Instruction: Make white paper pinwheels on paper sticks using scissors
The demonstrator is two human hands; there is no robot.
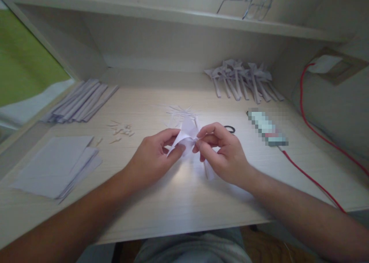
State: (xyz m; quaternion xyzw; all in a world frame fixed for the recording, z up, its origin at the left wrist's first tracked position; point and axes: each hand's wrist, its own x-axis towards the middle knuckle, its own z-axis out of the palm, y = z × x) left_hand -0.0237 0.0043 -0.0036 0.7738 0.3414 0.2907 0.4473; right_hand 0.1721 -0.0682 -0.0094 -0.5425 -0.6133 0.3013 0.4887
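Far left on the table (pixel 161 205), a stack of flat paper sheets (pixel 54 165), with a row of folded strips (pixel 82 101) behind it and small paper scraps (pixel 121 131) nearby. At centre, the left hand (pixel 154 157) and right hand (pixel 223 153) meet, both pinched on a folded white paper piece (pixel 187 134) just above the table. Behind the right hand, black scissor handles (pixel 230 129). Further right, a heap of finished folded paper shapes (pixel 242 80), then a red cable (pixel 309 176). Glasses (pixel 256 5) rest on the shelf above.
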